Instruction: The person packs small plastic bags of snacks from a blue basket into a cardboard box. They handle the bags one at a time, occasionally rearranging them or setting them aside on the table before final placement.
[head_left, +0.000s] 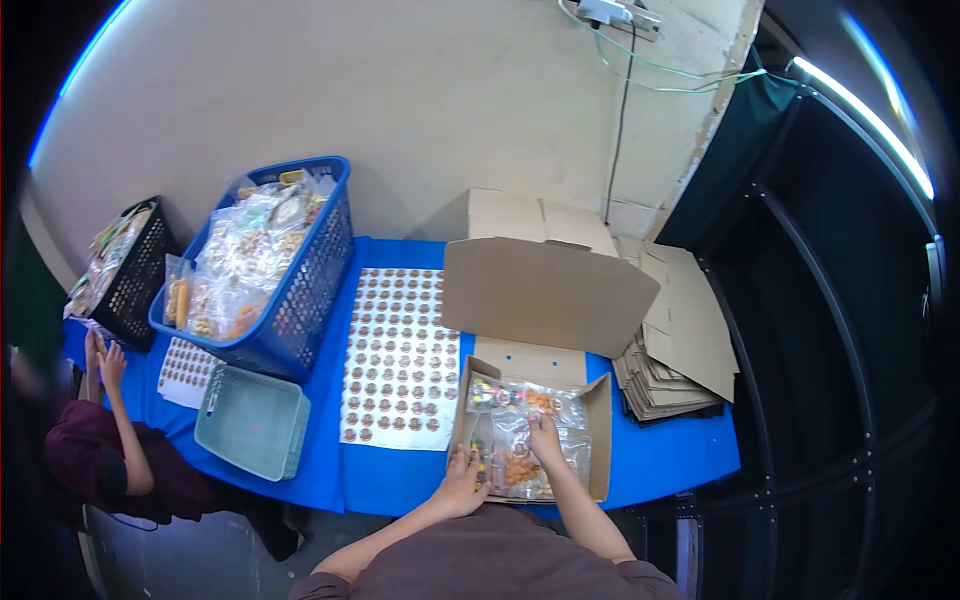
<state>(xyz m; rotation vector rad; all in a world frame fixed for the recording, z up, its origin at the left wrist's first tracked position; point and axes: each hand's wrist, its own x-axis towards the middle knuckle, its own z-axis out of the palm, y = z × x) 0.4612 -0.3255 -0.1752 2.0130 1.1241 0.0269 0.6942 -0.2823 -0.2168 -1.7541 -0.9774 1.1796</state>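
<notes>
We look down on our own two hands at a small open cardboard box (601, 440) that stands at the near edge of the worktop (670, 462), which is covered in blue. Its big lid flap stands raised at the far side. Inside lie several clear packets of small coloured pieces.

Our right hand (546, 440) rests in the middle of the box on a clear packet (516, 462) with orange contents. The fingers curl down on its upper edge, but we cannot tell whether they pinch it or only press on it. Our left hand (461, 482) sits at the box's near left corner, fingers stretched loosely onto the rim and gripping nothing that we can make out.

Just left of the box lies a large sticker sheet (395, 360), a white backing with rows of round brown labels; their print is too small for us to read. Beyond it a blue basket (300, 300) is heaped with more filled packets. A pale green tray (252, 422) stands just before it, and a smaller sticker sheet (186, 372) lies partly under it. Farther left is a black basket (140, 275), also full.

On the right, a stack of flat cardboard (672, 372) lies beside the box.

At the left edge a co-worker in a dark red top holds one hand (106, 364) at the worktop, near the black basket.

We can read no writing on the packets, the box or the baskets.
</notes>
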